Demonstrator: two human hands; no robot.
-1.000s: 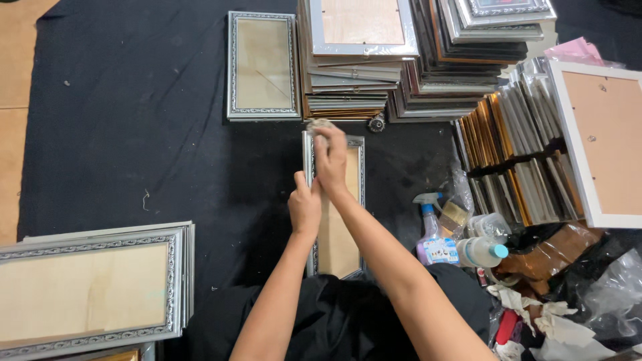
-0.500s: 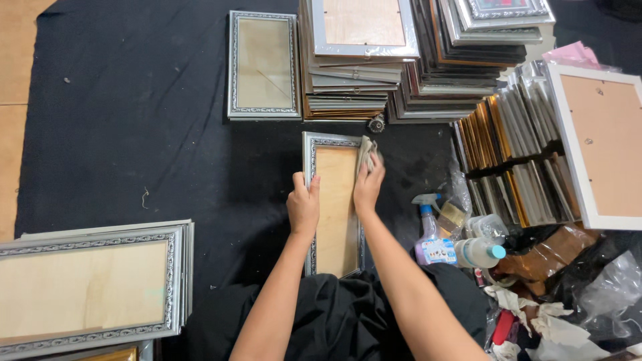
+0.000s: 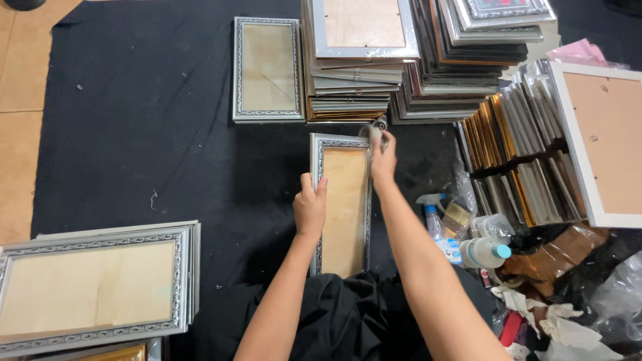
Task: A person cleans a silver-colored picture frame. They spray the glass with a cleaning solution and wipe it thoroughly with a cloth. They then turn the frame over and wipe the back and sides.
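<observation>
A narrow silver frame [image 3: 341, 204] with embossed edging and a tan board face lay on black cloth [image 3: 147, 134]. The left hand [image 3: 310, 207] gripped its 9 o'clock edge; the right hand [image 3: 382, 159] pressed a pale cloth wad [image 3: 374, 132], partly hidden, at its 1 o'clock corner.

A narrow silver picture frame [image 3: 342, 204] with an ornate border and tan backing lies flat, lengthwise, on the black cloth [image 3: 167, 134]
</observation>
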